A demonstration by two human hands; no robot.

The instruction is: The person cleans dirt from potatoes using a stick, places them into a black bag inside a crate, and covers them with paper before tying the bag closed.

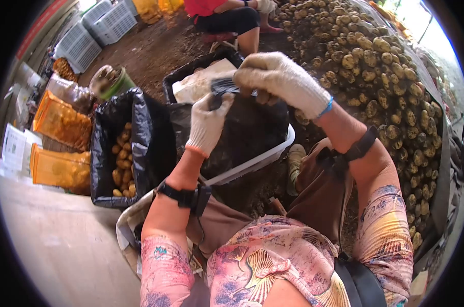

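My left hand, in a white knit glove with an orange cuff, has thumb and fingers pinched on black plastic. My right hand, gloved in white with a blue cuff, grips the same plastic from the other side with bent fingers. Both hands are above a white crate lined and covered with a black plastic bag. A pale sheet lies just behind the left hand, on a second black-lined container. What the right fingertips press on is partly hidden.
Left of the crate, a black-lined bin holds potatoes. Orange mesh bags, a green bucket and grey crates stand farther left. A large potato heap covers the right. Another person sits ahead.
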